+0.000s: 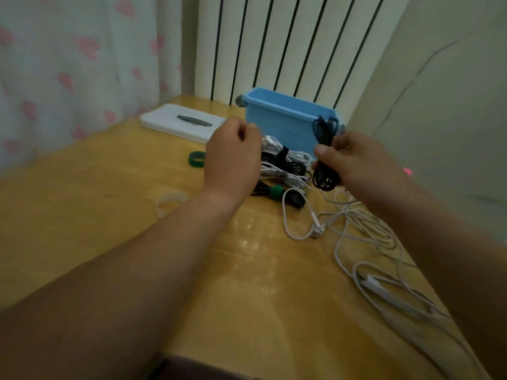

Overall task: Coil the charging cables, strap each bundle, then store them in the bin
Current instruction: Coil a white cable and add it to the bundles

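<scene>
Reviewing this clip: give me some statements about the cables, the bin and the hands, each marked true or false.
1. The right hand holds a coiled black cable. True.
2. The blue bin lies tipped on its side. False: it stands upright, opening upward.
3. A green strap roll lies on the table. True.
4. Every white cable is already coiled. False: loose white cables sprawl over the table's right side.
</scene>
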Available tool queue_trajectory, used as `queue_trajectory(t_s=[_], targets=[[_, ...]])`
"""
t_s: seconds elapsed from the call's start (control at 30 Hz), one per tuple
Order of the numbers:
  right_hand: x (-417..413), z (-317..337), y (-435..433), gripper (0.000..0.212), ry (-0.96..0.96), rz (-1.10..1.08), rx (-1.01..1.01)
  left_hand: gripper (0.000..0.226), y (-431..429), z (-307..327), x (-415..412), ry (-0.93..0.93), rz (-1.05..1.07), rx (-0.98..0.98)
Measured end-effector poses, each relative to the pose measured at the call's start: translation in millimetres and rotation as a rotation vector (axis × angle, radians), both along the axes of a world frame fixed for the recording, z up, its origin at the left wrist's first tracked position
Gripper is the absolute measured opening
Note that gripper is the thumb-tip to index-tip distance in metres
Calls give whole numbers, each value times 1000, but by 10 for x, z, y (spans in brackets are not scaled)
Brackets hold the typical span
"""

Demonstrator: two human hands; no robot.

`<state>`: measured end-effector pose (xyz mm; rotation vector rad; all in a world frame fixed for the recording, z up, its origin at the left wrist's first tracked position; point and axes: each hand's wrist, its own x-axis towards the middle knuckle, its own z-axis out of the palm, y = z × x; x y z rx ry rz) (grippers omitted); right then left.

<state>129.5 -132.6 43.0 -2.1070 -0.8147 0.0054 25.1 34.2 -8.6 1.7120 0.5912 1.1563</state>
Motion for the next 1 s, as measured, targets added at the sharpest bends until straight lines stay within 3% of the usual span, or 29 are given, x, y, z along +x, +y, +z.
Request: queue_trajectory(t_s=[0.2,0.3,0.47,0.57,0.67,0.8,0.9,1.0], targets=[[125,-157,475,27,-494,86,-320,27,-14,-30,-6,21,10,22],[193,-387,626,23,-395,219,-534,28,-37,-85,-6,56,-50,59],[185,-148,254,24,-434,52,-252,25,-118,-117,-21,130,-153,168],[180,74,-210,28,-293,-26,-156,23,-188,-114,-32,177,-249,267],[144,108,-600,24,-130,-31,-147,17,-308,-143,-61,350,-404,429],[15,-45,-917,20,-159,7,-272,55,-456,-194,-103,681,-495,718],[-55,-191,-986,19,-147,45,-279,43,-519,-211,-68,799,-419,914],[-57,-288,-988,18,-142,54,-241,25,-530,-262,-41,707,-376,938]])
